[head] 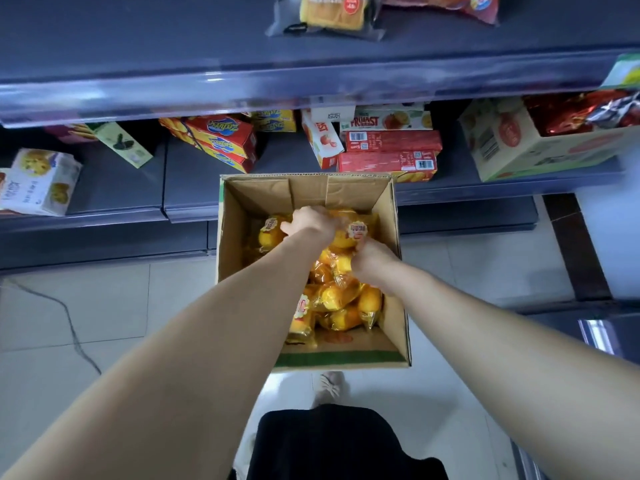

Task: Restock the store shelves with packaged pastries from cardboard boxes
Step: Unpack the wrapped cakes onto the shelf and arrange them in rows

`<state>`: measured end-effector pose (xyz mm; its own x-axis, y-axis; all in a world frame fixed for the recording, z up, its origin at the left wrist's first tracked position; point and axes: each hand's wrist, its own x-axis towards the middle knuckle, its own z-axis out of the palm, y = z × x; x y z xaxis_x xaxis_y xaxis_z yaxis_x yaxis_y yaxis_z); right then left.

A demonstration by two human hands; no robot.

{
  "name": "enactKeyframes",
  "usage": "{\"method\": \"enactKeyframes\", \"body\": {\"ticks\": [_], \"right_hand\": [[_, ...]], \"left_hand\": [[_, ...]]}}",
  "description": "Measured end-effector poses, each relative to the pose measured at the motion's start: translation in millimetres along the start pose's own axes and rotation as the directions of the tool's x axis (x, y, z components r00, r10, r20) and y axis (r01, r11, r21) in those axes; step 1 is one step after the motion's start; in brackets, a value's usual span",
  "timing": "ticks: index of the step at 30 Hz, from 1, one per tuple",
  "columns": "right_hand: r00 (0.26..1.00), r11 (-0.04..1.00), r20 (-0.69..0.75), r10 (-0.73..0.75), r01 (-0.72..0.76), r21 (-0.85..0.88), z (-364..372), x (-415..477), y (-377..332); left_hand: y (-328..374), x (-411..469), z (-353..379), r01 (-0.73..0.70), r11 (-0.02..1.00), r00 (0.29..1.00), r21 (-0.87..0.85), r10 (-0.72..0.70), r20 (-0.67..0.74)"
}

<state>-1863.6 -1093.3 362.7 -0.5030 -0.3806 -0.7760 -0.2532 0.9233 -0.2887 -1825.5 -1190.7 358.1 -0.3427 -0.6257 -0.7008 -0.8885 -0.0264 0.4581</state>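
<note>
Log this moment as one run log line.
stage: picking | left hand: on pastry packs | right hand: gripping pack | cardboard box: open, floor

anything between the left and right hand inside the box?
In the head view, one wrapped yellow pastry with a round label lies between the left hand and right hand, inside the cardboard box; both hands touch it.

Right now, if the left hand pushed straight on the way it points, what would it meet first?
The left hand reaches forward and down into the cardboard box. It already rests on the yellow packaged pastries, so those come first. Beyond them would likely be the box's far wall, though depth is hard to judge.
</note>
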Motion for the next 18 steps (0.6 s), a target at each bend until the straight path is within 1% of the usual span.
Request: {"method": "enactKeyframes", "body": {"ticks": [1, 3, 5, 7, 9, 10, 12, 14, 16, 18], "right_hand": [[0.999, 0.999, 0.021, 0.024, -0.025, 0.034, 0.7, -0.9, 0.1], [0.995, 0.990, 0.054, 0.082, -0.087, 0.107, 2.0, -4.1, -1.3], [0.986, 0.976, 0.088, 0.140, -0.153, 0.155, 4.5, -7.2, -4.3], [0.984, 0.949, 0.028, 0.177, -0.178, 0.260, 6.5, -8.4, -9.1], [0.967, 0.880, -0.050, 0.251, -0.207, 0.428, 8.8, -6.8, -12.4], [0.959, 0.863, -0.088, 0.271, -0.201, 0.463, 10.1, -4.2, -12.3], [0.953, 0.835, -0.116, 0.281, -0.183, 0.519, 8.7, -5.6, -16.6], [0.952, 0.767, -0.132, 0.275, -0.134, 0.628, 4.0, -17.0, -23.9], [0.948, 0.735, -0.162, 0.273, -0.097, 0.671, 1.3, -26.9, -28.0], [0.950, 0.733, -0.198, 0.240, -0.043, 0.679, -4.5, -43.1, -35.2]], "left_hand": [[1.4, 1.3, -1.4, 0.000, 0.998, 1.000, -0.059, -0.002, -0.030], [1.6, -0.5, -9.9, -0.044, 0.979, 0.998, -0.197, 0.034, -0.057], [2.4, -9.8, -25.6, -0.100, 0.966, 0.995, -0.239, 0.092, -0.046], [-0.7, -20.2, -43.2, -0.141, 0.955, 0.990, -0.263, 0.137, -0.033], [-6.2, -28.8, -57.9, -0.141, 0.933, 0.988, -0.330, 0.154, 0.013], [-10.0, -32.6, -64.9, -0.122, 0.920, 0.987, -0.371, 0.151, 0.050], [-18.3, -37.5, -76.6, -0.075, 0.896, 0.987, -0.438, 0.131, 0.098], [-24.8, -43.6, -89.1, -0.047, 0.851, 0.987, -0.523, 0.121, 0.108], [-29.8, -49.1, -102.4, -0.014, 0.785, 0.986, -0.619, 0.113, 0.121], [-32.7, -55.9, -117.4, 0.003, 0.731, 0.986, -0.682, 0.113, 0.125]]}}
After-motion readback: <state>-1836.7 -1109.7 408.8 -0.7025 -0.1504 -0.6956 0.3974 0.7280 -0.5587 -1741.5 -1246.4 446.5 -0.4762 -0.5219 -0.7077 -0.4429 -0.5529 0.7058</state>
